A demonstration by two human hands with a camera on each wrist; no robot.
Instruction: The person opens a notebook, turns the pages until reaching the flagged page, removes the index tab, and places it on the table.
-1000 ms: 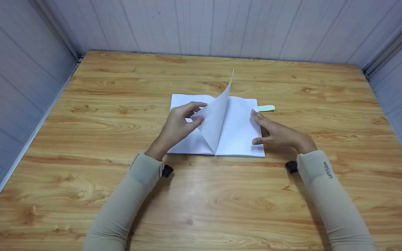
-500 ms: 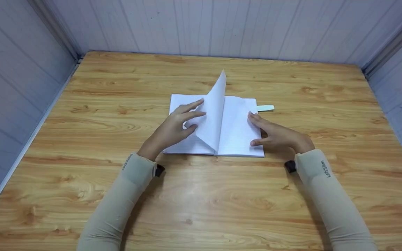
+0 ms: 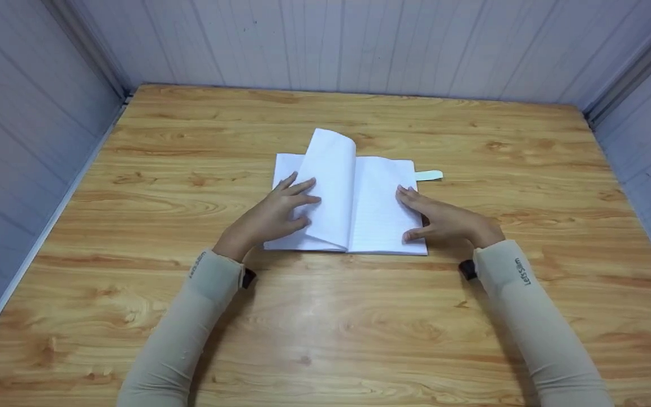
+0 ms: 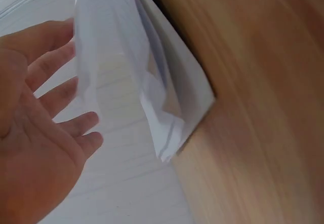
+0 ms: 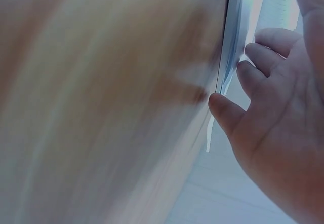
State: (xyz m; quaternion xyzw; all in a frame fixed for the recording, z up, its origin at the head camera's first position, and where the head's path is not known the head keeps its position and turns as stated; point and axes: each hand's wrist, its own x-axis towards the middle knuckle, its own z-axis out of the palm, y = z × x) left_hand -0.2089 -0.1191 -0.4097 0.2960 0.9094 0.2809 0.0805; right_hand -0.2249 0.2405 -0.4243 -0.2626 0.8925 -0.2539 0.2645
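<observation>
white notebook (image 3: 385, 217) on bench (image 3: 325, 322), leaf (image 3: 331, 175) raised

the notebook lies unfolded between the hands, its pages (image 3: 379, 186) white and faintly lined. the leaf curves leftward above the left side. a pale tab (image 3: 429, 175) projects past the right edge. left hand (image 3: 272, 216): fingers spread at the leaf, grip loose, nothing held. right hand (image 3: 445, 219): fingers extended over the right page, grip wide, nothing held.

Head view: light was bright and even; pale glare lay on the table (image 3: 325, 345), and soft shadows fell beside both sleeves (image 3: 534, 322). Pages (image 3: 382, 206) were near-white, their ruling faint. Left wrist view: the table's grain was smeared, page edges soft. Right wrist view: tone was cool and hazy; the table was blurred, the right hand (image 5: 283, 112) clearer.
</observation>
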